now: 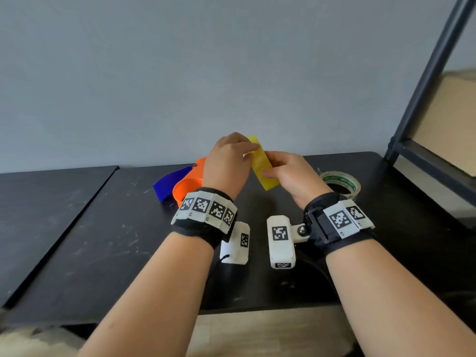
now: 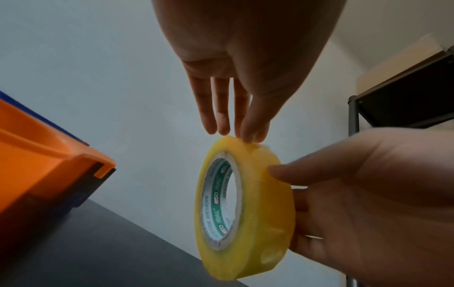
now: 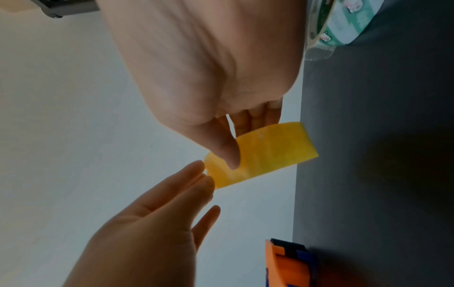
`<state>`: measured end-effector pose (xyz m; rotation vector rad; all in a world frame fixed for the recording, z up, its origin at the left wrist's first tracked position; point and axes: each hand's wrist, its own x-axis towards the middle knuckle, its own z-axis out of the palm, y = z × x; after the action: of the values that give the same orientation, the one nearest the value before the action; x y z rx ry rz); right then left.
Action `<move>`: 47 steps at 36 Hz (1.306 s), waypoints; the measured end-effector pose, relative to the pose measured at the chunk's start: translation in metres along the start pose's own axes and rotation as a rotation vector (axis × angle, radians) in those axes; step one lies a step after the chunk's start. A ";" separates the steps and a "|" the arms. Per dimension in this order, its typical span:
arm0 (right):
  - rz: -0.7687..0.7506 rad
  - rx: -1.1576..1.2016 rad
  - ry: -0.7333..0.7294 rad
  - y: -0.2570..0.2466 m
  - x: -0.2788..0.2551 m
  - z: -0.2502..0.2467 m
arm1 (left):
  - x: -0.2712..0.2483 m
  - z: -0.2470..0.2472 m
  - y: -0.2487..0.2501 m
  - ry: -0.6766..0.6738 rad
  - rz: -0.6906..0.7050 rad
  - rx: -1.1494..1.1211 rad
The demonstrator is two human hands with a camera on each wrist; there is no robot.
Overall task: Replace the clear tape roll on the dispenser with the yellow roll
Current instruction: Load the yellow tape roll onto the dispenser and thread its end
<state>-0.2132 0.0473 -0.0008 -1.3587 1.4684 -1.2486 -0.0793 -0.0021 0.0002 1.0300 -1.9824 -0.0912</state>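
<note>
The yellow roll stands on edge in the air above the black table, its white and green core facing left in the left wrist view. My right hand grips it across its width, thumb on the outer face, other fingers behind. My left hand pinches the roll's top rim between thumb and forefinger. The orange and blue dispenser lies on the table to the left, behind my left wrist, with nothing on it. The clear roll lies flat on the table at the right.
A dark metal shelf frame with a cardboard box stands at the table's right edge. A grey wall backs the table. A seam runs diagonally across the left part of the tabletop.
</note>
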 end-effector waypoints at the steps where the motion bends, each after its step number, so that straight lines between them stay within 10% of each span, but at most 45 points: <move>1: 0.001 0.006 0.000 -0.002 -0.003 0.001 | -0.001 -0.002 0.003 0.001 0.009 0.008; 31: 0.025 -0.192 0.011 -0.013 -0.037 0.002 | -0.009 -0.015 0.027 -0.251 0.251 0.487; 47: 0.037 -0.155 0.007 -0.015 -0.042 -0.004 | -0.005 -0.039 0.025 -0.171 -0.319 -0.304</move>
<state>-0.2077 0.0899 0.0112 -1.4224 1.6153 -1.1368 -0.0654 0.0300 0.0313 1.1549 -1.8627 -0.6525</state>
